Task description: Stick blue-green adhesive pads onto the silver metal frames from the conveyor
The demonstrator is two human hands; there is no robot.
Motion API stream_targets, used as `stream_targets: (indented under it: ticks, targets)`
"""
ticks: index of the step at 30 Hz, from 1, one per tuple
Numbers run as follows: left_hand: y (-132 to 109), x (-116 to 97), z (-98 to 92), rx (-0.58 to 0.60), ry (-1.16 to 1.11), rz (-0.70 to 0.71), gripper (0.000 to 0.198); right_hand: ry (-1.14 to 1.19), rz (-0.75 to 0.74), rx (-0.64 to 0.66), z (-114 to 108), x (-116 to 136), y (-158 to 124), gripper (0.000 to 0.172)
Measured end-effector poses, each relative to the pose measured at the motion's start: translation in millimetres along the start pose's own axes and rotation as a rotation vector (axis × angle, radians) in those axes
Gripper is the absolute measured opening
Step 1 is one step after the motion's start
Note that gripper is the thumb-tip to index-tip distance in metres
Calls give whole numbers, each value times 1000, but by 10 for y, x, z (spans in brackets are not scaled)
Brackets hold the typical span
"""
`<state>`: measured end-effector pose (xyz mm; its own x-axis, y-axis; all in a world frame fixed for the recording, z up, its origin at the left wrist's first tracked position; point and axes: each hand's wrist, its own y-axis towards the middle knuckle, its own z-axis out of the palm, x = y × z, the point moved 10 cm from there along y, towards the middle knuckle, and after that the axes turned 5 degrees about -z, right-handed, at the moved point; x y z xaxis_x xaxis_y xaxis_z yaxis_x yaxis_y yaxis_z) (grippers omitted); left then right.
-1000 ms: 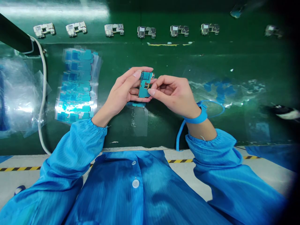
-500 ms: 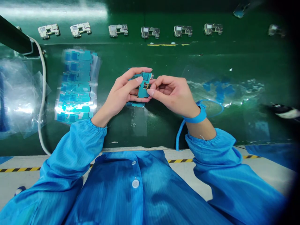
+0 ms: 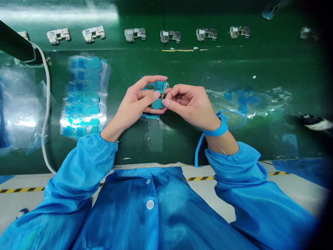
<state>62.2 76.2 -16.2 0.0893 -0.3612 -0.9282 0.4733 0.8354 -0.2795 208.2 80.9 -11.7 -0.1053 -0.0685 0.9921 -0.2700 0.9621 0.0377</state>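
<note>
My left hand [image 3: 139, 97] holds a small circuit board [image 3: 158, 103] covered with blue film, its fingers behind and around the board and its thumb on the face near the middle. My right hand [image 3: 188, 104] is closed in a pinch, thumb and forefinger at the board's right edge; the fingertips hide the exact contact. A blue wrist strap [image 3: 217, 129] with a coiled cord circles my right wrist. Below the board, a clear sheet [image 3: 155, 137] with some blue film pieces lies on the green table, partly covered by my left hand.
A row of several metal-shielded circuit boards [image 3: 170, 36] lies along the far strip. To the left are a sheet of blue film pieces [image 3: 84, 95], a white cable [image 3: 47, 104] and clear plastic bags [image 3: 22, 111]. Crumpled clear film [image 3: 244, 100] lies to the right.
My left thumb has slid down from the upper part of the board to its middle. The far row of boards has shifted slightly right. My right hand keeps its pinch.
</note>
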Motion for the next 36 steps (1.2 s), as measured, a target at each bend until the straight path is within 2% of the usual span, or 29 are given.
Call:
stream_targets:
  ticks: [7, 22, 32, 36]
  targets:
    - [7, 6, -13, -11, 23, 0, 58, 12, 20, -2, -1, -22, -2, 35]
    - [8, 11, -5, -7, 11, -4, 53, 15, 28, 8, 9, -34, 1, 35]
    - [105, 47, -65, 30, -67, 116, 55, 25, -21, 15, 2, -30, 12, 35]
    - [127, 68, -90, 20, -83, 107, 54, 30, -24, 16, -3, -48, 12, 33]
